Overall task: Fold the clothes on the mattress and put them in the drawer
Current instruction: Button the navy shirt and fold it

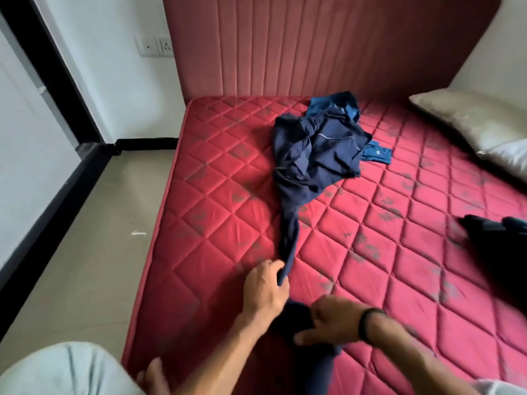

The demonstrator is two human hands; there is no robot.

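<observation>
A crumpled pile of navy clothes (316,149) lies on the red quilted mattress (216,195), with a teal garment (336,105) behind it. One long navy piece stretches from the pile toward me. My left hand (266,289) grips its near end. My right hand (333,323), with a black band on the wrist, grips navy cloth lower down near the mattress's front edge. The drawer is not in view.
A dark garment (496,238) lies at the right edge of the mattress. Pillows (473,121) sit at the back right. A red padded headboard (313,44) stands behind. Tiled floor (94,238) runs along the left; my bare foot (154,377) shows at the bottom.
</observation>
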